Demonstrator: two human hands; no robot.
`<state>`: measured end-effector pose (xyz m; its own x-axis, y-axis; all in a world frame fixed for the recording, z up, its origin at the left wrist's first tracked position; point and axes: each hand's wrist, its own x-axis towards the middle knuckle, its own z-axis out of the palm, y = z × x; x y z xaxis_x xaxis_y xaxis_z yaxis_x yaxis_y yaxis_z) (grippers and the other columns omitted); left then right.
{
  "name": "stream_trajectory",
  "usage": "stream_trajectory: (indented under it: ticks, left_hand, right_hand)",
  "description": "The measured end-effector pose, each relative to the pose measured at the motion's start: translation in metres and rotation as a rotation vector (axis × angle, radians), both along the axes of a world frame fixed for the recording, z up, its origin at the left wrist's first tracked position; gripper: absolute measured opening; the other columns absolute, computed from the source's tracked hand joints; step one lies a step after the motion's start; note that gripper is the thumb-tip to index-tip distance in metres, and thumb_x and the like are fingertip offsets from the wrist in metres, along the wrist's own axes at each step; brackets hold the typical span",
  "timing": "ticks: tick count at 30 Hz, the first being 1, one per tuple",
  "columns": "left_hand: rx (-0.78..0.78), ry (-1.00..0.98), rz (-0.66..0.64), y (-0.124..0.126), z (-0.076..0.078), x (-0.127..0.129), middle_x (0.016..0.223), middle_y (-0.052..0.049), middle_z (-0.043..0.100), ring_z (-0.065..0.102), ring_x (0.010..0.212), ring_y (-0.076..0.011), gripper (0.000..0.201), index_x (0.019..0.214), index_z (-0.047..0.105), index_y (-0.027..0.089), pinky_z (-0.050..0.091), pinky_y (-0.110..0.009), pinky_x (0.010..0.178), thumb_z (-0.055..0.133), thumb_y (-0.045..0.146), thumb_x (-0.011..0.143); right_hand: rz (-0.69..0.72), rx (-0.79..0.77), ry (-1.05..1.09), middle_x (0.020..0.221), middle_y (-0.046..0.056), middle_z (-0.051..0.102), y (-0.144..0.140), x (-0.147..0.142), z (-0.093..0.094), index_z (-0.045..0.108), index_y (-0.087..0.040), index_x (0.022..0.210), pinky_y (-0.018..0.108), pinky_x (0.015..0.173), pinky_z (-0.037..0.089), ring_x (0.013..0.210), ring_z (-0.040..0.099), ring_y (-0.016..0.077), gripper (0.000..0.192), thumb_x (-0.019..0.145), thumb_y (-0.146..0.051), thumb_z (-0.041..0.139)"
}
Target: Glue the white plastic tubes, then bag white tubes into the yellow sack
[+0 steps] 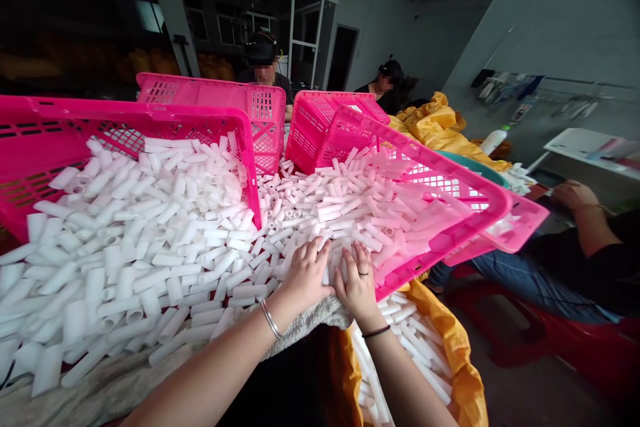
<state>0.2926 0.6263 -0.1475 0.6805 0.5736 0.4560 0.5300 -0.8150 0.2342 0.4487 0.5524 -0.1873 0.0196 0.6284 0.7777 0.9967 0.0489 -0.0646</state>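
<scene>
Short white plastic tubes lie in a loose heap across the middle of the frame, spilling from two tipped pink plastic mesh crates onto a pale cloth-covered surface at the lower left. Just below centre, the left hand and the right hand lie side by side, palms down and fingers spread flat on the tubes, gripping nothing; the left wrist carries a silver bangle, the right a dark band, and a ring sits on one right finger. The left pink crate fills the upper left, the right pink crate slopes toward the centre right. Under the right forearm, at the lower centre, an open yellow sack holds more of the white tubes. At the right edge another person's arm rests, and two people sit behind further pink crates at the upper centre.
</scene>
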Motion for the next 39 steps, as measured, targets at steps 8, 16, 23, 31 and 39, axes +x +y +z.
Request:
stream_trajectory:
  ticks: [8,16,23,31,39]
  left_hand:
    - [-0.063,0.063,0.086,0.01,0.003,-0.032,0.143,-0.017,0.049,0.049,0.123,-0.0403,0.093,0.141,0.049,0.021,0.046,-0.056,0.1,0.089,0.049,0.061]
    - [-0.231,-0.103,0.141,0.04,-0.01,-0.064,0.144,-0.02,0.04,0.043,0.134,-0.04,0.09,0.138,0.049,0.016,0.042,-0.054,0.109,0.088,0.044,0.061]
    - [-0.185,-0.214,0.204,0.057,-0.009,-0.075,0.124,-0.017,0.062,0.057,0.122,-0.0326,0.042,0.123,0.056,0.015,0.044,-0.053,0.107,0.062,0.03,0.084]
    - [-0.416,-0.054,0.366,0.077,0.008,-0.083,0.118,-0.016,0.067,0.068,0.103,-0.0261,0.043,0.118,0.064,0.009,0.055,-0.038,0.092,0.053,0.02,0.078]
    - [-0.295,0.1,0.294,0.08,0.024,-0.092,0.107,-0.011,0.072,0.064,0.108,-0.0286,0.03,0.101,0.072,0.016,0.045,-0.042,0.103,0.05,0.018,0.08]
  right_hand:
    - [-0.198,-0.035,-0.037,0.163,0.021,0.014,-0.015,-0.017,-0.007,0.049,-0.02,0.144,0.074,0.109,0.022,0.146,0.016,0.0512,0.069,0.083,-0.048,0.067]
    - [0.066,-0.179,-0.161,0.151,0.019,0.045,0.019,-0.006,-0.003,0.056,-0.02,0.138,0.066,0.117,0.011,0.139,0.038,0.0369,0.059,0.089,-0.052,0.056]
    - [0.113,-0.336,-0.109,0.156,0.017,0.038,0.066,-0.009,0.017,0.053,-0.019,0.141,0.065,0.118,0.007,0.143,0.035,0.0345,0.056,0.095,-0.051,0.049]
    - [0.092,-0.672,-0.14,0.164,0.018,0.017,0.098,-0.016,0.07,0.037,-0.02,0.153,0.069,0.115,0.014,0.149,0.017,0.0425,0.073,0.093,-0.057,0.053]
    - [0.314,-0.051,-0.041,0.139,0.014,0.051,-0.044,0.008,0.028,0.041,-0.022,0.142,0.046,0.1,0.049,0.122,0.055,0.025,0.05,0.092,-0.02,0.046]
